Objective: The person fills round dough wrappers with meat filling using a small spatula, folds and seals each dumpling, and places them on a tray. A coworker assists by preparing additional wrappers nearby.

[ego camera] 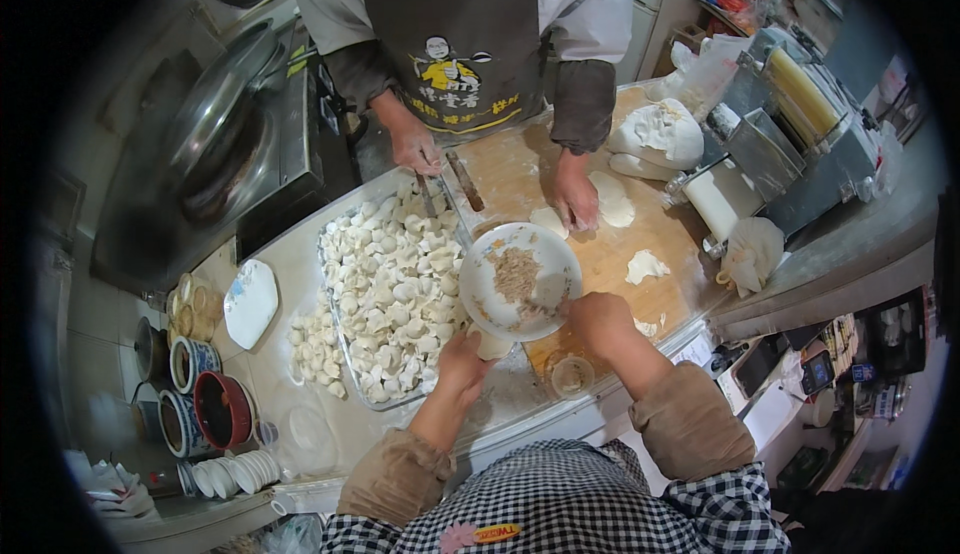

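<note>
My left hand holds a round dough wrapper beside the tray's right edge. Closed in a fist at the rim of a white bowl, my right hand seems to grip a thin utensil, blurred and mostly hidden, that reaches into the bowl. Minced filling lies in the bowl, with smears up its side. To the left, a metal tray is heaped with folded dumplings. A small clear cup stands below my right hand.
Across the wooden board, a co-worker's hand touches dough rounds; their other hand is above the tray's far end. A dough-rolling machine stands right. Loose dumplings, a red pot and stacked cups lie left.
</note>
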A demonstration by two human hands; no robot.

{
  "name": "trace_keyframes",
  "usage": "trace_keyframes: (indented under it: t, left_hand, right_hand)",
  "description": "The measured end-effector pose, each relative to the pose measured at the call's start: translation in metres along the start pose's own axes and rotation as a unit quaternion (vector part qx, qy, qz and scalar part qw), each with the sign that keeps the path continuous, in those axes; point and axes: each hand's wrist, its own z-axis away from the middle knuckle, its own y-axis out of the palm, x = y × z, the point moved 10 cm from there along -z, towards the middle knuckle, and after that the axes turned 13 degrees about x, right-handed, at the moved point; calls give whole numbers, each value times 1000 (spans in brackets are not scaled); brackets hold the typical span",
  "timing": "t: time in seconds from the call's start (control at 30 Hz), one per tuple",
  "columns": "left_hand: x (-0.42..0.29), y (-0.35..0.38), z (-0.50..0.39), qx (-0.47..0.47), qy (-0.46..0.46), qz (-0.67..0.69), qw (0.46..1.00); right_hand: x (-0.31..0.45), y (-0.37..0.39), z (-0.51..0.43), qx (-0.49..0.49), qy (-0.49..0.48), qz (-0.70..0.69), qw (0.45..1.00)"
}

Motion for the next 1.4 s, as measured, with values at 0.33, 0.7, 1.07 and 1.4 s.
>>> trace_keyframes:
  t: [0.33,0.7,1.07,1.4]
  left_hand:
    - [-2,17,1,50,7,54,997]
    - [-10,26,10,50,5,143,988]
    - [-1,16,2,53,23,151,987]
    - [-5,20,2,51,21,164,985]
  right_hand:
    - [62,26,45,-188,-79,-195,959]
    - [63,-32,18,-218,-114,-156,957]
    - [24,-9,0,-58,10,-94,994]
    - [41,18,33,-130,-100,-284,945]
